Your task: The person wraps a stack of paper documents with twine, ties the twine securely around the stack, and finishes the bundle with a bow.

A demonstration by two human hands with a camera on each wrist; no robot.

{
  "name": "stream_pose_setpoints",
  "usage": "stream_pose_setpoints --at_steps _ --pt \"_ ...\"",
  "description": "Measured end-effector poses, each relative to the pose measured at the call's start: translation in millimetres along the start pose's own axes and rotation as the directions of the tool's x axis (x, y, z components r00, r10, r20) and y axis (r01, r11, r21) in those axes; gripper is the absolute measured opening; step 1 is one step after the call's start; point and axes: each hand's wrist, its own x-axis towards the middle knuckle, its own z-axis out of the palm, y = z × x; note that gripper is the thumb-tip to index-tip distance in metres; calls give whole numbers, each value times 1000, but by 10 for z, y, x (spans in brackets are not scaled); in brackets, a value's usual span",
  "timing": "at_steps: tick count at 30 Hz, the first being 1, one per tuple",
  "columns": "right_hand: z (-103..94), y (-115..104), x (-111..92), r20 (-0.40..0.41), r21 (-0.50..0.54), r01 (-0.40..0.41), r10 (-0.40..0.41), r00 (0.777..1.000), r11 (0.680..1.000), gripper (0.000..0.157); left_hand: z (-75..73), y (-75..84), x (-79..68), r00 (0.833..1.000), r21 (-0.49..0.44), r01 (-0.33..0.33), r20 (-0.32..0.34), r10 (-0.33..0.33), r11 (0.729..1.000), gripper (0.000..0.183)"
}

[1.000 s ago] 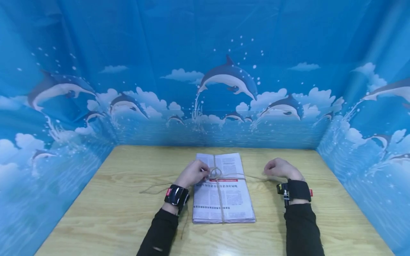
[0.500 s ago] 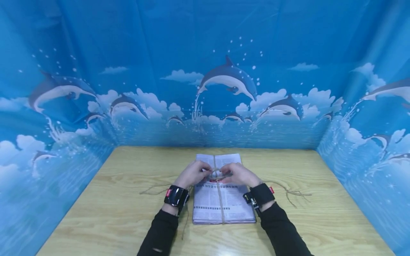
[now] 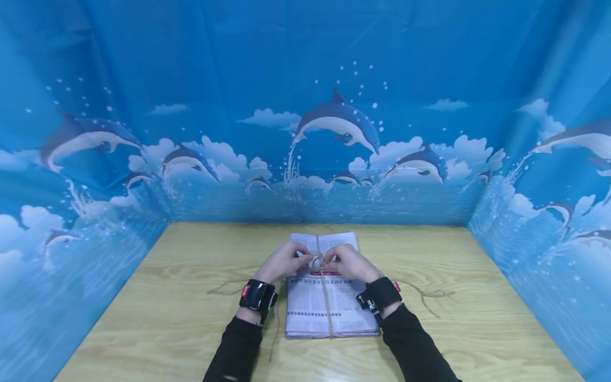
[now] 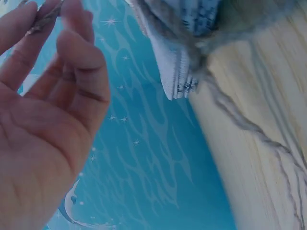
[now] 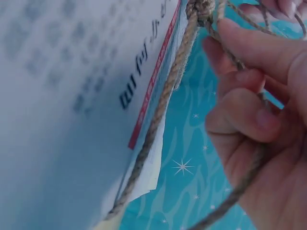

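A stack of folded newspapers (image 3: 310, 323) lies on the table, bound crosswise with brown twine (image 3: 327, 302). Near the far half of the stack my left hand (image 3: 282, 262) pinches a piece of twine (image 4: 45, 20) between thumb and fingertips. My right hand (image 3: 352, 264) faces it, thumb and index finger pinching twine right beside the knot (image 5: 200, 10). One strand also runs through the curled fingers of that hand in the right wrist view. A loop stands between both hands; its exact path is partly hidden by the fingers.
Loose twine ends (image 3: 431, 293) trail on the wooden table (image 3: 191, 339) to the right, with others (image 3: 226, 286) to the left and toward the front. A blue dolphin-printed curtain (image 3: 267, 201) encloses the back and sides.
My right hand has come from right of the stack, where it was by a twine end, to the knot, and now pinches there. The left hand has stayed near the knot.
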Motion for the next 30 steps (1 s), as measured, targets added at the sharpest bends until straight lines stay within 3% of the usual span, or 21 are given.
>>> stream_pose_setpoints --at_steps 6,12,18,23,26,30 --pt "22 -10 23 12 -11 19 -19 1000 1000 13 -58 23 -7 999 -45 -19 -40 17 999 23" --pt "41 -36 18 34 32 -25 24 999 999 14 -70 16 -18 997 -181 -39 -79 25 983 21" --pt "49 -5 19 27 152 -84 81 996 985 16 -43 -26 -6 998 -105 -42 -51 37 994 20" --pt "45 46 23 132 317 -159 123 984 935 27 -22 -39 9 999 -47 -46 -20 45 998 23" --pt "36 86 18 169 344 -129 74 983 930 24 -13 -41 14 999 -37 -41 -17 40 998 24" --pt "39 116 21 151 223 -10 -24 988 975 3 -7 -42 18 999 -38 -44 -30 43 998 23"
